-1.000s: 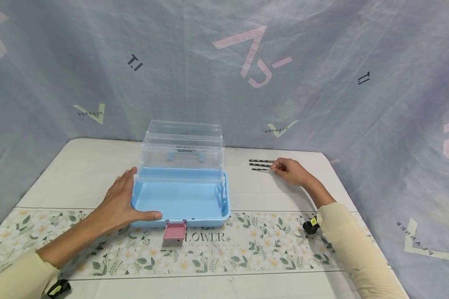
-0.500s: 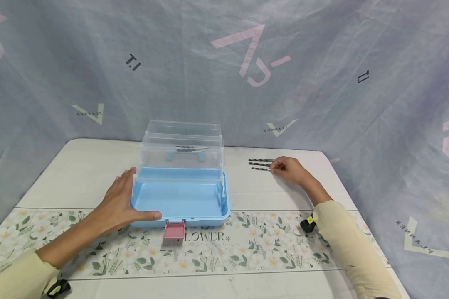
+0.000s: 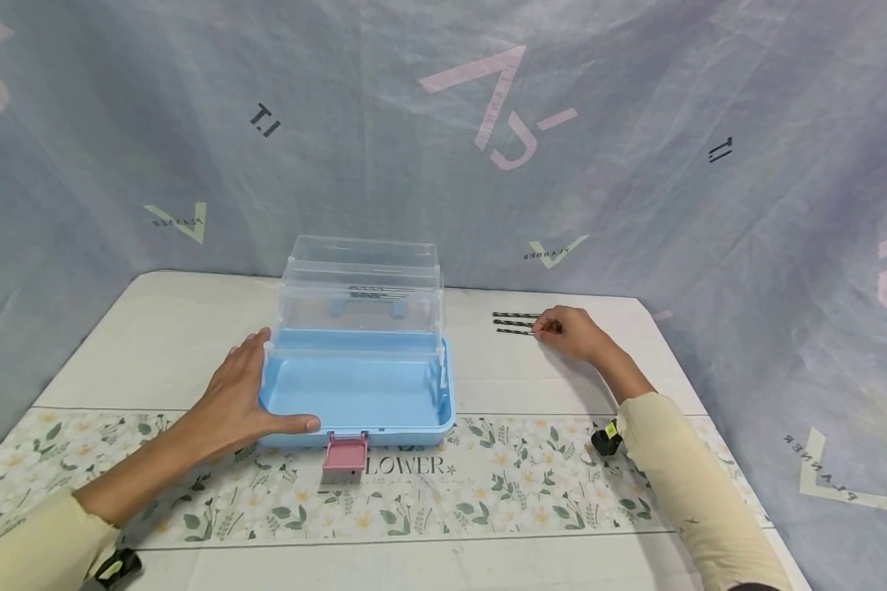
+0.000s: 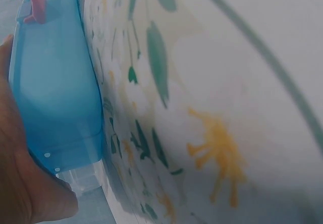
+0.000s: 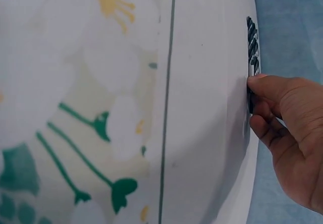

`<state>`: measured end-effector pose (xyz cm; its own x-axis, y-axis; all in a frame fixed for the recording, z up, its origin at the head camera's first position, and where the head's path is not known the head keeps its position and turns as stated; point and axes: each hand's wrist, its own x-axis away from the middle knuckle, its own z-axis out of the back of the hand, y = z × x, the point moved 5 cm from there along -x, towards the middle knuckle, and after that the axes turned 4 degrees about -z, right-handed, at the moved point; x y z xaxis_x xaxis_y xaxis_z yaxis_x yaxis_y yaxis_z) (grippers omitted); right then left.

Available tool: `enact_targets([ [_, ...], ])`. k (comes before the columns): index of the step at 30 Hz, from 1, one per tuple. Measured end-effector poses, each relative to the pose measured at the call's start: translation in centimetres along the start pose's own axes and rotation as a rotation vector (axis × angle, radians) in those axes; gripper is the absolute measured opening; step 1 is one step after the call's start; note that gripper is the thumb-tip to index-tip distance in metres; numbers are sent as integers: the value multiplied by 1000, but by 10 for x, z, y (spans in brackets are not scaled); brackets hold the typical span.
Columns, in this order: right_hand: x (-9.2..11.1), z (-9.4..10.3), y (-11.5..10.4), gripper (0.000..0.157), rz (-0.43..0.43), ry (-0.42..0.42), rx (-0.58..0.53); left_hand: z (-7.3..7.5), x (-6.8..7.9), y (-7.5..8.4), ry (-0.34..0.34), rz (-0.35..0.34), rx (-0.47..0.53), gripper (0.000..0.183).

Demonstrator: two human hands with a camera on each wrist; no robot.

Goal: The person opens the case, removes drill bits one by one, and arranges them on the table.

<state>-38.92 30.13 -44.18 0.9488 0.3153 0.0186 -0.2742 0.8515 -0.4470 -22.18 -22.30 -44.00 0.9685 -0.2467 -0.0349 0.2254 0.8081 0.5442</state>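
Drill bits [image 3: 512, 323] lay on the counter [image 3: 503, 377] at two o'clock from the box [image 3: 414, 438], the nearest bit [image 3: 512, 332] pinched by the right grip [image 3: 572, 332], the left grip [image 3: 236, 400] spread; through close spacing, the others risked being rolled.

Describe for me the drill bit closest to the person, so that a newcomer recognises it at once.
On the table, find the open blue box. To its right in the head view, three dark drill bits lie side by side, their right ends at the right hand. You want the front bit, nearest the floral band: it looks thinner than the two behind it.
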Motion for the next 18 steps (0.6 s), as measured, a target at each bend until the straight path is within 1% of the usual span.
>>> enact_targets([
  [8, -1, 2, 0, 11, -18, 4, -11, 0, 0, 0, 0, 1, -12, 165],
  [12, -3, 4, -4, 10, -12, 14, -21, 0, 0, 0, -4, 5, -3, 165],
  [18, -9, 5, -16, 12, -4, 20, -65, 0, -1, 0, -4, 6, 0, 164],
])
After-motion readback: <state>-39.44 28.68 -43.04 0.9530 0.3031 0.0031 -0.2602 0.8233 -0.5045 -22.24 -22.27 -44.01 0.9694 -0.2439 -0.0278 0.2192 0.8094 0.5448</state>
